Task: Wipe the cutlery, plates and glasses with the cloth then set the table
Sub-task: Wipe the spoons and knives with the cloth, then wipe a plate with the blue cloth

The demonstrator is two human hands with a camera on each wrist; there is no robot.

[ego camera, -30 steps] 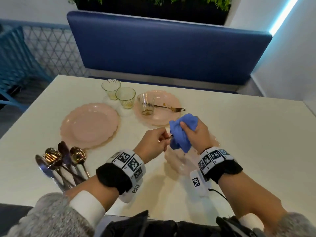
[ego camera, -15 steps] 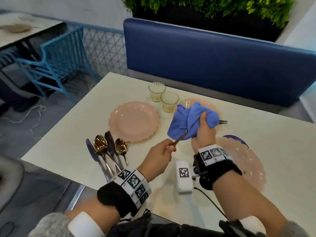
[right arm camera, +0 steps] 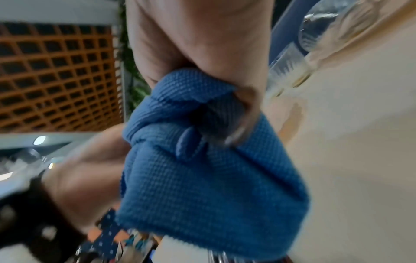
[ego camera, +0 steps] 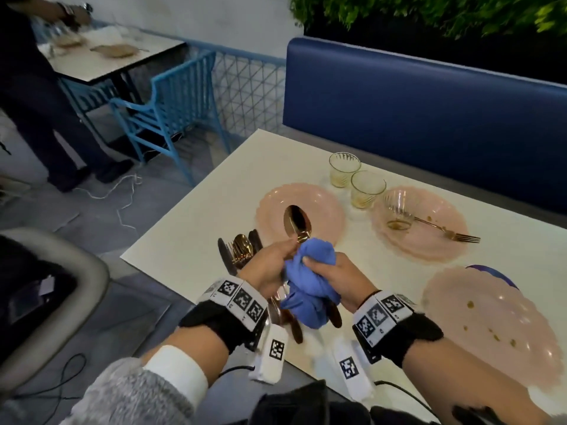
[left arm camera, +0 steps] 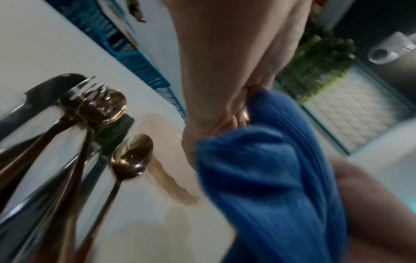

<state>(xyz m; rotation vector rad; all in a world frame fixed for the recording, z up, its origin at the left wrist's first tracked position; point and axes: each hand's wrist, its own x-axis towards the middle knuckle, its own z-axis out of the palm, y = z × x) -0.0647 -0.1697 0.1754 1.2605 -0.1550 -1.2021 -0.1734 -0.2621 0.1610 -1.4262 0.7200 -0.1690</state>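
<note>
In the head view my left hand (ego camera: 287,251) pinches a gold spoon (ego camera: 297,223) by its neck, bowl pointing up. My right hand (ego camera: 316,265) grips the blue cloth (ego camera: 310,286), bunched round the spoon's handle, which is hidden. Both hands hover over the white table's (ego camera: 190,240) near left corner, beside a pile of gold and dark cutlery (ego camera: 242,250). The left wrist view shows that cutlery pile (left arm camera: 94,106) and the cloth (left arm camera: 270,178). In the right wrist view the cloth (right arm camera: 202,160) fills the middle under my right hand (right arm camera: 202,44).
Three pink plates lie on the table: one behind the spoon (ego camera: 325,207), one (ego camera: 429,240) bearing a fork (ego camera: 448,233) and a glass (ego camera: 399,210), one spotted (ego camera: 491,326) at near right. Two glasses (ego camera: 344,168) (ego camera: 367,188) stand at the back. A blue chair (ego camera: 171,108) and another person (ego camera: 30,87) are far left.
The head view has swung left. My hands have drawn closer together and nearer the cutlery pile. The cloth now covers the handle and the spoon's bowl stands clear above it.
</note>
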